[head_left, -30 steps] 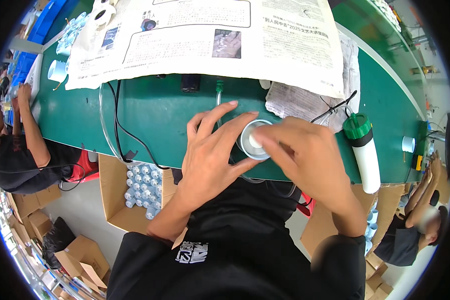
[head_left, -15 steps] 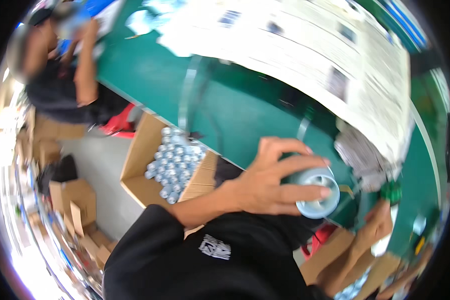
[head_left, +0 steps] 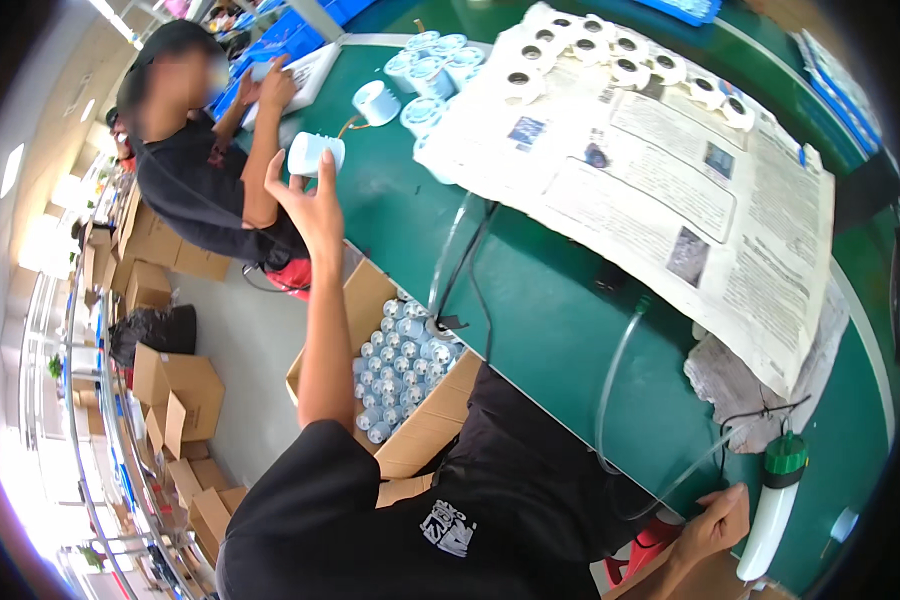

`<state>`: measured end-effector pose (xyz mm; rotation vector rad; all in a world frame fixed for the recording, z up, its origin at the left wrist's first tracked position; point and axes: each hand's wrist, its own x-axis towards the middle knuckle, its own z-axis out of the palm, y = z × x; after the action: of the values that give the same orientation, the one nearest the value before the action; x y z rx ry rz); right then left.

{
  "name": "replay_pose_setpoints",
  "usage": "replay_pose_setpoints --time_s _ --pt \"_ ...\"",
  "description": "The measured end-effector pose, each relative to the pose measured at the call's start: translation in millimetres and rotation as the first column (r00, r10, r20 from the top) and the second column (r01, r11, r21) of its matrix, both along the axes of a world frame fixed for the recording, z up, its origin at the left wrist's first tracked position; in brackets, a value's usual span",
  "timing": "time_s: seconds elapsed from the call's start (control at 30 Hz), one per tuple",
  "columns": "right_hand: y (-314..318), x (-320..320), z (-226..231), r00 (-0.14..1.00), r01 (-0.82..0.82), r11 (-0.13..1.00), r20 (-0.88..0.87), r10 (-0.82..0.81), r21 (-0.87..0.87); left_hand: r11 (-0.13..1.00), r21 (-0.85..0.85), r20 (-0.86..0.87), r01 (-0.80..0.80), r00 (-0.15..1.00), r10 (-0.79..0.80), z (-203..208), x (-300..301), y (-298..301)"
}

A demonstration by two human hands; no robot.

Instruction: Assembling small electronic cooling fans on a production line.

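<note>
Fingers [head_left: 322,170] of the left hand [head_left: 308,205], raised in the upper left of the frame, close around the rim of a small white cylindrical plastic cup [head_left: 315,152], held tipped on its side above the near edge of the green counter [head_left: 555,330]. At the lower right, the right hand [head_left: 715,520] rests with curled fingers on the counter's edge, just beside a white plastic bottle with a green cap [head_left: 773,500]; whether it pinches the thin black wire there cannot be told. Below the raised arm, left of centre, an open brown cardboard box [head_left: 410,450] holds rows of small pale blue-and-white round caps [head_left: 395,370]. A large printed newspaper sheet [head_left: 670,170] covers the counter's upper right, with white round cups [head_left: 620,45] lined along its top. At the upper left, another person in a black shirt [head_left: 185,195] works at the same counter, near more pale blue round cups [head_left: 430,60]. Folded cardboard cartons [head_left: 170,390] lie on the floor at the left.
</note>
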<state>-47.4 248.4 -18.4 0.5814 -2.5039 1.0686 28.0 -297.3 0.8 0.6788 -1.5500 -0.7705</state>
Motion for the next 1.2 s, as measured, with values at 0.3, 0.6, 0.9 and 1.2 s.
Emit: replay_pose_setpoints --time_s 0.3,0.6,0.9,1.2 --pt "3 -29 47 0.947 -0.238 0.961 -0.186 0.261 0.138 0.85 -0.473 0.576 0.233 0.811 0.099 -28 42 -241" --pt "249 -140 111 0.646 0.738 0.504 -0.252 -0.721 0.448 0.782 -0.616 0.556 0.096 0.756 0.345 -39 -16 -169" --pt "215 -139 90 0.634 0.677 0.402 -0.211 -0.744 0.617 0.729 -0.68 0.238 0.087 0.965 0.107 13 33 0" --pt "-32 -11 95 0.892 -0.386 0.836 -0.075 0.447 0.389 0.483 -0.034 0.557 0.875 0.418 -0.718 24 -22 235"
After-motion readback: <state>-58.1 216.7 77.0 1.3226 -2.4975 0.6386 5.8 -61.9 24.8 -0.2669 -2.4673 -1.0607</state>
